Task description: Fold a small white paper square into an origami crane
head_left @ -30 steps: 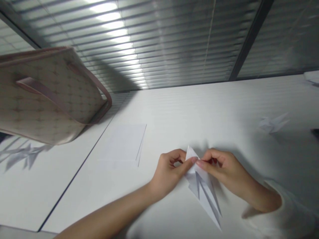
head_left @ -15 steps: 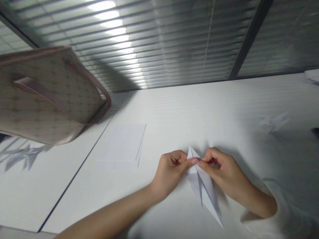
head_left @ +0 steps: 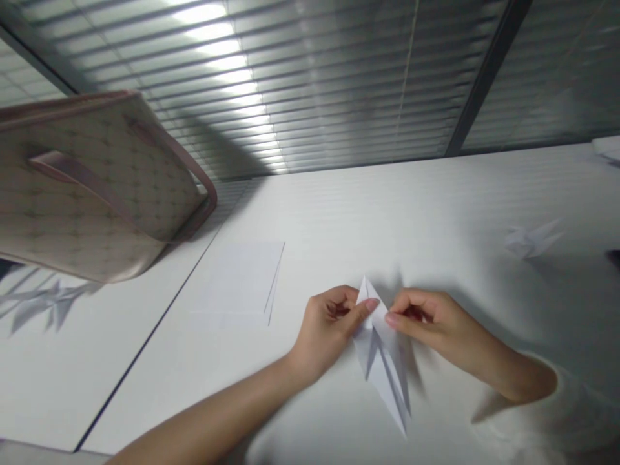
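The person's left hand [head_left: 327, 329] and right hand [head_left: 431, 316] work close together just near of the middle of the white surface [head_left: 387, 206], with a long, pointed piece of folded white paper [head_left: 380, 361] between them. The paper is creased into narrow flaps, its tip aiming toward the near side and a shorter point rising toward the far side. The left hand is clamped on the paper's left side, thumb [head_left: 365, 309] lying across the upper flap and the other fingers curled behind it. The right hand has its fingers bunched together, and the fingertips [head_left: 393, 320] meet the paper's right edge, though whether they pinch it cannot be told from this view. A white sleeve [head_left: 581, 413] covers the right arm, ending near the wrist. To the left of the hands, a flat sheet of white paper [head_left: 237, 284] lies on the surface, well apart from them, and a dark seam [head_left: 145, 336] runs across the surface beyond it. A beige patterned tote bag [head_left: 92, 187] with pink trim and straps stands at the far left. Toward the right lies a small folded paper figure [head_left: 533, 240], and slatted window blinds [head_left: 290, 77] run along the far edge
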The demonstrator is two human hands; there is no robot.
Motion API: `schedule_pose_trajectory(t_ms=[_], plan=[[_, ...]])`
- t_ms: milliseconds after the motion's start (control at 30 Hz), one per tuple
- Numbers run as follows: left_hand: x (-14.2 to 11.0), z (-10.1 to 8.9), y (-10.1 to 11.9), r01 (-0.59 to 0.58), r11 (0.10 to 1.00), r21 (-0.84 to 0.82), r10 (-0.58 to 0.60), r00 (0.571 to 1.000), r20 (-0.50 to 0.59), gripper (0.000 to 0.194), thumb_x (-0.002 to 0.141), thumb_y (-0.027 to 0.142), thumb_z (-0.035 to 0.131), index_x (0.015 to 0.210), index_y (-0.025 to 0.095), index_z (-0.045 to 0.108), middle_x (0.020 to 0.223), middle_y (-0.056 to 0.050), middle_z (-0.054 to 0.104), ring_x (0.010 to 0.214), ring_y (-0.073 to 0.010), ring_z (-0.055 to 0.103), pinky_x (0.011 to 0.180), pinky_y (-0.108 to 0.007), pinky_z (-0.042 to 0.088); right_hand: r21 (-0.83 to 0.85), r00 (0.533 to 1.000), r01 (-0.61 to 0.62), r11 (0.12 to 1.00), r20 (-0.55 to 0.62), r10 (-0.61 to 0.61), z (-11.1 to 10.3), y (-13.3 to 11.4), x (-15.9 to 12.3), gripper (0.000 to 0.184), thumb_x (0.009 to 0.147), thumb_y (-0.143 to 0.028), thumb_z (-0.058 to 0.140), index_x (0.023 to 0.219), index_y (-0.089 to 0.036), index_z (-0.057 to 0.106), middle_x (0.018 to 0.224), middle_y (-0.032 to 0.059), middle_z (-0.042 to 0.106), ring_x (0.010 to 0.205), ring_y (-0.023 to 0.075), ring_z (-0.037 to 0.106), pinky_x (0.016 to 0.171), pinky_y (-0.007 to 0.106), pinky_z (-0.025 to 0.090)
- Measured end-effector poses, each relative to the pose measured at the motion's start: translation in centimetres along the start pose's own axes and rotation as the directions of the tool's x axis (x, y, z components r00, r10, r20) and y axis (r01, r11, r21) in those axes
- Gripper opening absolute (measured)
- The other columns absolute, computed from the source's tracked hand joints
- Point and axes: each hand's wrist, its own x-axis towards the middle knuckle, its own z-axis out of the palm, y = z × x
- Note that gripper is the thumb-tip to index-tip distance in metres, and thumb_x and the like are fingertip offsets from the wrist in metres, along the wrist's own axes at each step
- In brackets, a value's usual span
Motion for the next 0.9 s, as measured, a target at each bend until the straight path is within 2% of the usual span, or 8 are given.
schedule_pose_trajectory(t_ms=[100,200,267,333,400,467,700,900], plan=[[0.0,0.0,0.0,0.031,0.998,-0.047,-0.03,0.999,0.033,0.029,0.069,0.039,0.075,0.072,0.013,0.061,0.059,0.001,0.059,0.051,-0.0082,0.048,0.048,-0.02,0.034,-0.059,0.998,0.042,0.997,-0.047,-0.045,0.0,0.1,-0.1,0.02,0.083,-0.032,0.058,0.069,-0.019,0.061,0.064,-0.0007,0.061,0.062,0.0135,0.054,0.056,0.025,0.042],[0.3,-0.3,0.2,0.058,0.994,-0.091,-0.054,0.997,0.045,0.03,0.066,0.037,0.078,0.071,0.013,0.061,0.059,0.001,0.061,0.05,-0.0088,0.051,0.049,-0.02,0.036,-0.17,0.957,0.223,0.96,-0.147,-0.249,-0.1,0.4,-0.3,0.01,0.086,-0.026,0.056,0.09,-0.021,0.064,0.079,0.0013,0.066,0.072,0.0149,0.058,0.065,0.027,0.048],[0.6,-0.8,0.3,0.074,0.99,-0.121,-0.068,0.996,0.058,0.03,0.065,0.036,0.079,0.069,0.013,0.06,0.056,0.002,0.06,0.048,-0.0077,0.05,0.047,-0.019,0.034,-0.283,0.872,0.425,0.86,-0.128,-0.473,-0.4,0.5,-0.5,0.02,0.087,-0.021,0.056,0.106,-0.024,0.062,0.097,0.0037,0.066,0.085,0.0163,0.06,0.076,0.031,0.049],[0.7,-1.1,0.3,0.101,0.983,-0.156,-0.086,0.991,0.101,0.03,0.065,0.036,0.08,0.07,0.013,0.061,0.057,0.002,0.061,0.046,-0.0078,0.051,0.046,-0.019,0.034,-0.398,0.758,0.585,0.707,-0.043,-0.651,-0.7,0.5,-0.6,0.024,0.085,-0.016,0.059,0.107,-0.026,0.064,0.106,0.0052,0.064,0.094,0.0173,0.058,0.083,0.033,0.048],[0.8,-1.1,0.2,0.139,0.972,-0.191,-0.107,0.98,0.166,0.031,0.064,0.036,0.081,0.072,0.013,0.062,0.058,0.001,0.063,0.047,-0.0086,0.053,0.046,-0.019,0.035,-0.471,0.664,0.66,0.586,0.001,-0.747,-0.8,0.4,-0.7,0.022,0.082,-0.013,0.063,0.1,-0.025,0.068,0.105,0.0062,0.064,0.094,0.0177,0.057,0.082,0.034,0.047],[0.8,-1.0,0.0,0.174,0.959,-0.222,-0.124,0.967,0.221,0.031,0.062,0.036,0.082,0.071,0.013,0.062,0.057,0.001,0.063,0.045,-0.0079,0.053,0.045,-0.018,0.035,-0.484,0.622,0.684,0.546,-0.004,-0.783,-0.6,0.2,-0.8,0.02,0.08,-0.012,0.066,0.097,-0.022,0.069,0.098,0.0062,0.067,0.092,0.0177,0.057,0.08,0.033,0.048],[0.9,-0.4,-0.5,0.246,0.927,-0.284,-0.163,0.945,0.285,0.033,0.061,0.036,0.082,0.071,0.012,0.063,0.053,0.002,0.061,0.041,-0.0055,0.049,0.043,-0.017,0.035,-0.424,0.628,0.69,0.587,-0.052,-0.776,0.2,-0.6,-1.4,0.018,0.081,-0.01,0.064,0.096,-0.022,0.068,0.087,0.0024,0.071,0.086,0.0171,0.059,0.074,0.033,0.05],[0.9,-0.3,-0.5,0.272,0.915,-0.299,-0.181,0.937,0.3,0.032,0.061,0.035,0.083,0.071,0.011,0.063,0.056,0.001,0.063,0.046,-0.0077,0.054,0.045,-0.018,0.037,-0.414,0.628,0.694,0.589,-0.053,-0.777,0.3,-1.1,-1.6,0.018,0.085,-0.011,0.059,0.098,-0.022,0.068,0.083,0.0026,0.072,0.083,0.0169,0.06,0.073,0.034,0.05]])
